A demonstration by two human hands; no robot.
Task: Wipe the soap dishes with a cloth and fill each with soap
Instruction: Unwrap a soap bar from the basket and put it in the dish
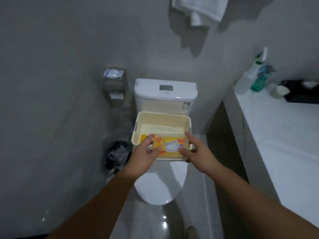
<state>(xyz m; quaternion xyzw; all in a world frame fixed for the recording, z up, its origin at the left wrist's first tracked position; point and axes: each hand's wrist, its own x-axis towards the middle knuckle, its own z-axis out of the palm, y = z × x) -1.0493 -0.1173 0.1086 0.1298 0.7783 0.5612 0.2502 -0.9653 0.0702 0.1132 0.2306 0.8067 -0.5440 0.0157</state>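
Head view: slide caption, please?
Left hand and right hand hold a clear soap dish over a cream plastic basket on a white toilet.

The closed toilet lid (pixel 160 185) at the centre of the frame carries a cream plastic basket (pixel 160 119), which sits on the rear part of the lid, just in front of the cistern (pixel 165 95). The glossy grey floor (pixel 60 178) bears the toilet and, to its left, a bin (pixel 117 154) lined with a black bag. Along the right edge runs a white counter (pixel 279 144). At its far end, upper right, stand a green bottle (pixel 258 81), a clear bottle (pixel 245 80) and a pale cup (pixel 281 92) — all blurred.
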